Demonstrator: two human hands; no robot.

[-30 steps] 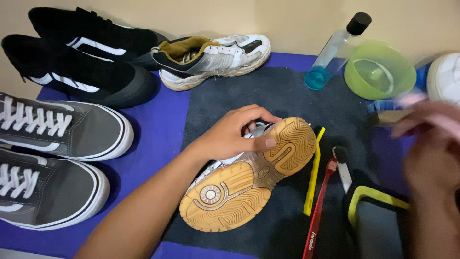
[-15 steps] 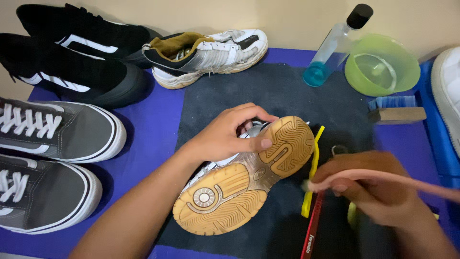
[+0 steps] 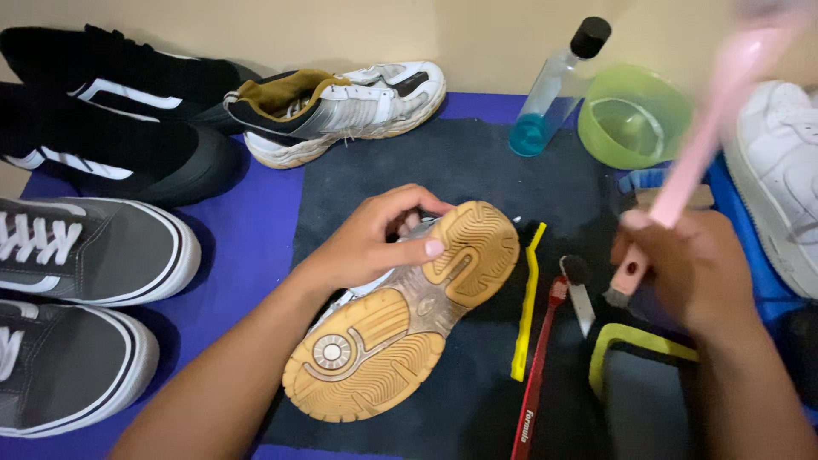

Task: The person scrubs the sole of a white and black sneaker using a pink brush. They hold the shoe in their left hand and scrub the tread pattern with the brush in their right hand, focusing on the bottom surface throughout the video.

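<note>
My left hand [image 3: 375, 238] grips a white sports shoe [image 3: 400, 315] turned on its side, tan rubber sole facing up, on a dark grey mat [image 3: 443, 162]. My right hand [image 3: 690, 273] is closed around a pink toothbrush [image 3: 699, 145]; its handle points up to the top right and is blurred, its lower end points down toward the mat. The right hand is apart from the shoe, to its right. A yellow toothbrush [image 3: 528, 298], a red toothbrush [image 3: 537, 375] and a small dark-tipped white tool [image 3: 579, 294] lie on the mat between the shoe and my right hand.
Black sneakers [image 3: 111, 111] and grey sneakers [image 3: 77, 255] line the left on a purple cloth [image 3: 247, 230]. A matching white shoe [image 3: 341, 106] lies at the back. A clear bottle with blue liquid [image 3: 554, 85], a green bowl [image 3: 635, 119] and a white sneaker [image 3: 780, 170] stand at the right.
My right hand picked up the pink toothbrush and swung it from lying across the lower right to pointing up. The left hand and shoe stayed put.
</note>
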